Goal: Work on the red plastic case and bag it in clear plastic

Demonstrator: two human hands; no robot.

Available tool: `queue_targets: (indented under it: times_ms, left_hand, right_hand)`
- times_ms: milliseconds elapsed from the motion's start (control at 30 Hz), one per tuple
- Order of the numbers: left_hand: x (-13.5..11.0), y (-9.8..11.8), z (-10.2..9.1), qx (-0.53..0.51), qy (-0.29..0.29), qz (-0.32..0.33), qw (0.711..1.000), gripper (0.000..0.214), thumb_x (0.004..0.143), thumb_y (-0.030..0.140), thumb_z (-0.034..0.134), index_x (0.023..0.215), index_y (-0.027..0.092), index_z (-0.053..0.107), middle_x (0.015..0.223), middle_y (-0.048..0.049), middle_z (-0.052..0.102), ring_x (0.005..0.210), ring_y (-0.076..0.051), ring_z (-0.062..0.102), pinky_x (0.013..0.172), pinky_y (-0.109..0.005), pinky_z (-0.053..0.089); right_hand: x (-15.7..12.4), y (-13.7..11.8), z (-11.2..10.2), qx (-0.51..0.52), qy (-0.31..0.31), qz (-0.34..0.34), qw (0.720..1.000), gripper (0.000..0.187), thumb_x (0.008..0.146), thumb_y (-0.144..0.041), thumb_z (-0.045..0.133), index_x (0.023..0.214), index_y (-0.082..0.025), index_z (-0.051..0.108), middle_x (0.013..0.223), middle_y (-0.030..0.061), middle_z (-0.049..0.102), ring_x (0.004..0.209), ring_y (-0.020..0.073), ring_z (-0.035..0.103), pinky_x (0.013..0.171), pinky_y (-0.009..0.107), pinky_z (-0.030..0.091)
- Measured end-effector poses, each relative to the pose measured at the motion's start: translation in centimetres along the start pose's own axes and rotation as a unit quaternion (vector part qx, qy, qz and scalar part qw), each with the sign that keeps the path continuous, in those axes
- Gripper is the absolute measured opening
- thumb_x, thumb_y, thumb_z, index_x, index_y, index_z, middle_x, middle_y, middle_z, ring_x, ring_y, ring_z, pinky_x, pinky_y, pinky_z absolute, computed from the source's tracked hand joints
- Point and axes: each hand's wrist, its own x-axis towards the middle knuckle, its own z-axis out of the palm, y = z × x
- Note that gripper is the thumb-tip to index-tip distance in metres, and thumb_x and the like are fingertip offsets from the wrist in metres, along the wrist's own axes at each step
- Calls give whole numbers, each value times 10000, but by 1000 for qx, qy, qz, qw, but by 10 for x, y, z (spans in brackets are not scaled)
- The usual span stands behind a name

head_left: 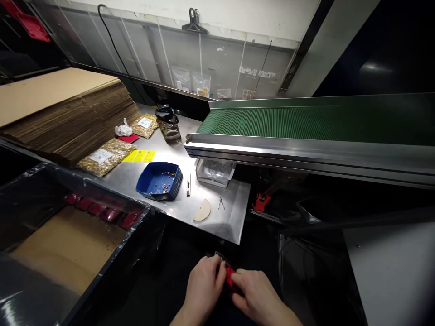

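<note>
Low in the frame, below the steel table's edge, my left hand and my right hand meet over a small red part. Both hands have their fingers curled in on it, and a dark metal bit shows at its top. Most of the red part is hidden by my fingers. The steel table lies just beyond the hands, with a blue tray holding several small gold pieces.
A green conveyor belt runs to the right. Stacked flat cardboard sits at the left, with bags of gold pieces, yellow labels and a jar nearby. A black-lined box with red parts stands at my left.
</note>
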Motion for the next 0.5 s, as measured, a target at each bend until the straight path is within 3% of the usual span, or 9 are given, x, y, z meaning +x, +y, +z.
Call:
queue_targets:
  times_ms: [67, 200, 333, 433, 500]
  left_hand:
    - [-3, -3, -2, -22, -59, -70, 996, 269, 1026, 308, 376, 888, 172, 563, 899, -32, 632, 850, -176, 575, 725, -324, 356]
    - [-12, -17, 3, -56, -75, -107, 990, 245, 1045, 305, 334, 948, 178, 520, 939, -18, 629, 854, -164, 591, 749, -320, 354]
    - [-19, -34, 10, -146, -57, -130, 979, 277, 1046, 369, 356, 905, 180, 502, 859, 3, 593, 797, -145, 564, 753, -292, 377]
    - [-22, -38, 11, -247, -18, -95, 964, 354, 1045, 463, 408, 885, 169, 526, 837, -15, 551, 790, -150, 517, 751, -271, 409]
    - [-24, -35, 8, -296, -19, -4, 955, 365, 1055, 469, 419, 923, 161, 563, 891, -37, 576, 831, -149, 534, 784, -258, 433]
  right_hand:
    - [1, 3, 6, -87, -41, -33, 995, 136, 866, -277, 556, 978, -232, 618, 1040, -19, 668, 900, 209, 634, 715, 332, 336]
    - [5, -1, 16, -167, -113, -34, 979, 235, 966, -301, 530, 1177, -262, 625, 1200, 11, 639, 1042, 275, 629, 834, 428, 469]
    - [7, -5, 20, -197, -96, -33, 975, 311, 978, -273, 545, 1285, -263, 591, 1239, 32, 624, 1081, 294, 620, 827, 470, 523]
    - [11, 0, 26, -218, -42, -65, 973, 358, 956, -218, 547, 1310, -257, 586, 1157, 22, 651, 1015, 289, 644, 743, 457, 525]
    - [15, 4, 30, -219, -22, -73, 973, 345, 912, -167, 548, 1238, -245, 626, 1090, 20, 666, 962, 291, 656, 720, 451, 517]
